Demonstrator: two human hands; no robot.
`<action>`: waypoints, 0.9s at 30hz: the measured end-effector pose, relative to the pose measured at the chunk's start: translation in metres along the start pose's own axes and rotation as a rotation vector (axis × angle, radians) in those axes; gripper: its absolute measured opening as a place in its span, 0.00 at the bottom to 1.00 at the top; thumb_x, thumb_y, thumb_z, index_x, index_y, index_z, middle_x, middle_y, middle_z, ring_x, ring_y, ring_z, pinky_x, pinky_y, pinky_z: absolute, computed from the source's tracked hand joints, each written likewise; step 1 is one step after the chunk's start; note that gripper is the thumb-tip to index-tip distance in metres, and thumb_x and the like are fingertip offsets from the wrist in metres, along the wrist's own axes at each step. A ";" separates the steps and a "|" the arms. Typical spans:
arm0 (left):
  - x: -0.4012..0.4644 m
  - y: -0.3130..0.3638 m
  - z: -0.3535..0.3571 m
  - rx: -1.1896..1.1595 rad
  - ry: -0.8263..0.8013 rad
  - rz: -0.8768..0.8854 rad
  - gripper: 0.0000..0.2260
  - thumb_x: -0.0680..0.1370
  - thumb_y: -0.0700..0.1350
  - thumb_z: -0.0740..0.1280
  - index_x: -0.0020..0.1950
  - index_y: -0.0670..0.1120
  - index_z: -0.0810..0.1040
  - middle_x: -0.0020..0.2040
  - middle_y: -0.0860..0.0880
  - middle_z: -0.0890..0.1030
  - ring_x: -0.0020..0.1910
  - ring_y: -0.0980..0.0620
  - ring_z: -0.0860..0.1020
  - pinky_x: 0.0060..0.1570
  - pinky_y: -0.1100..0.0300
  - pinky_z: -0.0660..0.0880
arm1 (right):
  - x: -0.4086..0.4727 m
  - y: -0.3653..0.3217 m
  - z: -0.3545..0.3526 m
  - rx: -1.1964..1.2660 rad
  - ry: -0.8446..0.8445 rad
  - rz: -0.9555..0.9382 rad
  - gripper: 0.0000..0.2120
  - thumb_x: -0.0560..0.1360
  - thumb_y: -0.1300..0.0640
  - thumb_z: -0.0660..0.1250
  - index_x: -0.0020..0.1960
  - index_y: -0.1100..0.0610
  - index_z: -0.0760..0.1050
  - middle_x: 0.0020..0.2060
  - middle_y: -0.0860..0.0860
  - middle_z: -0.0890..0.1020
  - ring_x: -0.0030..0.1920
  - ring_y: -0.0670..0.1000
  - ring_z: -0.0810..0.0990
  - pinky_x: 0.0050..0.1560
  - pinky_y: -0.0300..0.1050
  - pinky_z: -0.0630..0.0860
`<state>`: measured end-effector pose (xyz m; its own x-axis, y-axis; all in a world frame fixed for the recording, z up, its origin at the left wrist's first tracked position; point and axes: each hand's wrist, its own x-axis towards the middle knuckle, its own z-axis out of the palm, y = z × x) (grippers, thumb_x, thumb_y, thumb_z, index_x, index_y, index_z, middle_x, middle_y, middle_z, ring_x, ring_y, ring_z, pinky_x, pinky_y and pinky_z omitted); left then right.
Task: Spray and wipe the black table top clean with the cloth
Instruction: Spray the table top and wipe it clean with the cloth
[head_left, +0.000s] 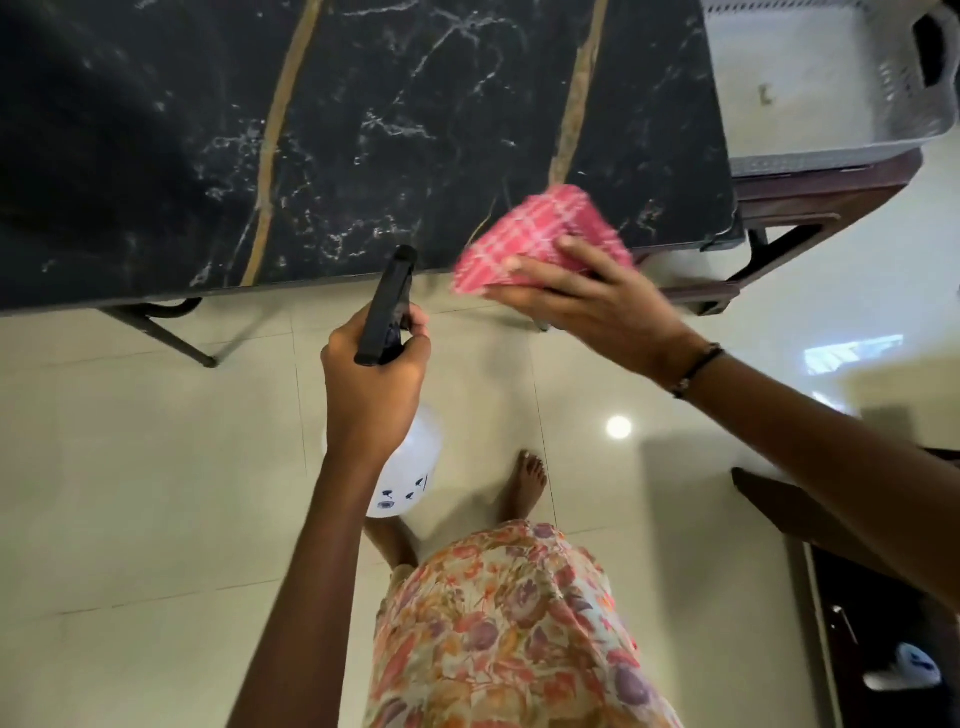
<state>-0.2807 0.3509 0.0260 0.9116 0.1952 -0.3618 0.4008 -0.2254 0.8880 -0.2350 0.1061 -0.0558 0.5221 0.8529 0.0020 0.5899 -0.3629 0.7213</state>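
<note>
The fingers (582, 248) of the right hand (587, 306) are curled over the top of a folded pink checked cloth (535, 234), with the thumb underneath, so the cloth is pinched in a firm grasp and held up above the near edge of the black worktop (337, 130) — whether it touches the surface cannot be told, and its outline is blurred. A dark cord bracelet (696, 370) circles that wrist. The fingers of the left hand (374, 384) are clenched around the neck of a spray bottle (410, 457), the black spray head (388, 306) sticking up out of the fist with its nozzle pointing toward the worktop edge, while the white body of the bottle hangs below the hand over the floor (130, 467). The worktop is black marble-patterned, with white veins and two tan streaks running across it, and it stands on dark metal legs. Just beside its far right end a white perforated plastic basket (810, 78) rests on a dark brown wooden stand (810, 192). Below the arms the person's floral dress (509, 623) and a bare foot (530, 483) show against pale glossy floor tiles.
</note>
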 end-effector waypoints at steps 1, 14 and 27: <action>0.000 0.002 0.006 0.005 -0.010 0.000 0.04 0.75 0.36 0.66 0.44 0.44 0.78 0.36 0.40 0.73 0.26 0.49 0.64 0.31 0.56 0.65 | 0.007 -0.002 0.001 0.006 0.022 -0.017 0.43 0.73 0.62 0.64 0.78 0.53 0.40 0.77 0.45 0.52 0.76 0.50 0.56 0.75 0.54 0.53; 0.008 0.053 0.064 0.093 -0.115 0.121 0.08 0.73 0.38 0.64 0.41 0.50 0.78 0.39 0.30 0.71 0.29 0.44 0.64 0.33 0.51 0.66 | -0.111 0.050 0.028 0.461 0.063 0.248 0.26 0.82 0.58 0.54 0.77 0.49 0.51 0.76 0.51 0.57 0.75 0.60 0.55 0.75 0.62 0.52; 0.026 0.093 0.131 0.348 -0.213 0.317 0.07 0.70 0.45 0.65 0.44 0.45 0.80 0.36 0.45 0.81 0.38 0.51 0.78 0.38 0.76 0.72 | -0.075 0.041 -0.004 2.132 0.416 1.576 0.26 0.78 0.57 0.62 0.75 0.52 0.61 0.69 0.51 0.73 0.67 0.49 0.73 0.65 0.49 0.74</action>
<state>-0.2081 0.2098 0.0623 0.9771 -0.1253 -0.1718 0.0751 -0.5528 0.8299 -0.2528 0.0287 -0.0236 0.9506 -0.2293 -0.2094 -0.1935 0.0900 -0.9770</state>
